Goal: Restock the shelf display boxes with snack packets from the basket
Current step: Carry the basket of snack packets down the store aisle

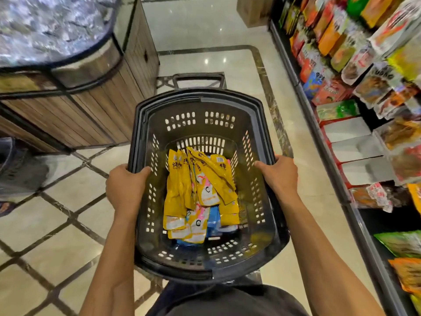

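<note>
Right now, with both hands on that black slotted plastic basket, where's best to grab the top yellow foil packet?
Probably from above, since the walls of the black slotted plastic basket block every side. The top yellow foil packet lies slanted across the others, so pinching its far end should lift it alone. The right hand would release the rim first.

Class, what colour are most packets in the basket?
Yellow; the snack packets show best in head view.
</note>
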`<state>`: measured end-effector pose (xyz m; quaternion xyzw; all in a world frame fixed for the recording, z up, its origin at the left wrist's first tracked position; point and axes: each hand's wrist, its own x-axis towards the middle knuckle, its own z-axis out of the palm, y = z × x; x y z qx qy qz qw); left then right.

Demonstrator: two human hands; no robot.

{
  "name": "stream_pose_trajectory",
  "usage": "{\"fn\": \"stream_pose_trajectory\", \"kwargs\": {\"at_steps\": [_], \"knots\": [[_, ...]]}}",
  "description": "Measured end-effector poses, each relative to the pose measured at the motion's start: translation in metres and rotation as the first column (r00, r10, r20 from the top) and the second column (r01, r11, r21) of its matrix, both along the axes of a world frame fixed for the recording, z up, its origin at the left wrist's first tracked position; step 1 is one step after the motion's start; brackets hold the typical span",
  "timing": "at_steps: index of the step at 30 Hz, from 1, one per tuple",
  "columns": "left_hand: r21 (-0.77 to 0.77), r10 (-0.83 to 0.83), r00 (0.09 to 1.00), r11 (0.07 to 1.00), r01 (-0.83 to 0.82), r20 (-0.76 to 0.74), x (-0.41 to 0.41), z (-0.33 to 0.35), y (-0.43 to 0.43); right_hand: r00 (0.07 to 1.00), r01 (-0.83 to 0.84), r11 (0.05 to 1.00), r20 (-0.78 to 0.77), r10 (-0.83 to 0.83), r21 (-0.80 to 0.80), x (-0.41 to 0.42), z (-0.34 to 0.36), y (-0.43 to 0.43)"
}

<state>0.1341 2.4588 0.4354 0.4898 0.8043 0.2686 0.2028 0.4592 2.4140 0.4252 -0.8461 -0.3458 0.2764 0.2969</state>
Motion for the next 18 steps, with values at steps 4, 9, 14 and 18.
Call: {"fn": "stream_pose_trajectory", "kwargs": {"at_steps": [4, 9, 14, 18], "knots": [[-0.024, -0.060, 0.998, 0.998, 0.061, 0.017, 0.008, -0.017, 0.104, 0.995, 0.101, 0.995, 0.003, -0.101, -0.018, 0.002, -0.010, 0.077], [-0.032, -0.186, 0.982, 0.982, 0.187, 0.019, 0.037, -0.017, 0.227, 0.976, 0.216, 0.976, 0.032, -0.215, -0.016, 0.016, -0.014, 0.158], [-0.008, -0.307, 0.952, 0.952, 0.307, 0.002, 0.086, -0.009, 0.325, 0.937, 0.345, 0.939, 0.055, -0.344, -0.002, 0.047, -0.010, 0.216], [-0.027, -0.406, 0.914, 0.914, 0.406, -0.021, 0.143, -0.008, 0.393, 0.900, 0.436, 0.900, 0.026, -0.436, -0.002, 0.089, -0.018, 0.256]]}}
